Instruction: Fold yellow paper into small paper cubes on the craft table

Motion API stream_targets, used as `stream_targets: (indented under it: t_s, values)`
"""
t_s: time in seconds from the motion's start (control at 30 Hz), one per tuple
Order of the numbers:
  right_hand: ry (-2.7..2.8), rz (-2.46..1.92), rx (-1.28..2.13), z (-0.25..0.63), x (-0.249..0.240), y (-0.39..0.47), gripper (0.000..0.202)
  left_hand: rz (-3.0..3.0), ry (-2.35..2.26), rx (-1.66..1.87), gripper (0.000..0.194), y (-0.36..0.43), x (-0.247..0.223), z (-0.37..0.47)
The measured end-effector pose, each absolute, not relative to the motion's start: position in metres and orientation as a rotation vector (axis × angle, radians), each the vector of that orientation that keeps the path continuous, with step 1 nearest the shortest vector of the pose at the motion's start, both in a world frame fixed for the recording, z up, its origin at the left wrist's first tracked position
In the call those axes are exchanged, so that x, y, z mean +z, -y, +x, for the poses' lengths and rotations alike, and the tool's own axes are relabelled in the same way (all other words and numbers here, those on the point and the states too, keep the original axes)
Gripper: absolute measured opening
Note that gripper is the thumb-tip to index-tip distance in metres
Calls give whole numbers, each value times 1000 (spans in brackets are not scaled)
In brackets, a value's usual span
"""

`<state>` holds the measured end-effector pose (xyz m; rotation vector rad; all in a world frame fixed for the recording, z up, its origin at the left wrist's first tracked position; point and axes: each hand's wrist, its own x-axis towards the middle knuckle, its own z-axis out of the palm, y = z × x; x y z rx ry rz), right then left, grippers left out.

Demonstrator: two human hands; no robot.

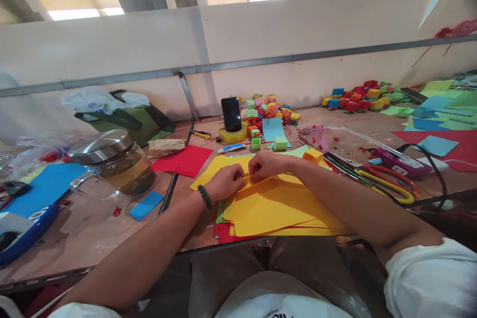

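My left hand [228, 182], with a dark bead bracelet at the wrist, and my right hand [266, 165] meet above a stack of yellow paper sheets [274, 208]. Between them they pinch a small piece of yellow paper [244, 182], partly hidden by the fingers. Under the yellow stack, edges of green and red sheets show. Just beyond my right forearm sits a small folded yellow paper piece [313, 155]. A light green paper box [280, 143] and a green open box [256, 143] stand past my hands.
A phone [231, 114] leans on a yellow tape roll [233, 134]. Piles of coloured paper cubes [356, 97] lie at the back. A glue gun [316, 136] and scissors [387, 186] are on the right. A glass teapot [122, 169] and red sheet [184, 160] are on the left.
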<state>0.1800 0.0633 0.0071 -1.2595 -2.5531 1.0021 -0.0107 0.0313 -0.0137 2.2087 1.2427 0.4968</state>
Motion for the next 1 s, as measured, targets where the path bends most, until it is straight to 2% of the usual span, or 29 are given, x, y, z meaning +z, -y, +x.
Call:
stream_targets:
  t_s: [0.17,0.4,1.0]
  values:
    - [2306,-1039,1149,179,3,-68,21,2135,-1174,591,29,-34,-10,-11]
    - [2072,-1012,1226,183,-1,-76,31,2057,-1118,727,26,-35,0,-15]
    - [1828,-1072,1226,212,12,-94,19,1917,-1035,839,26,-44,4,-26]
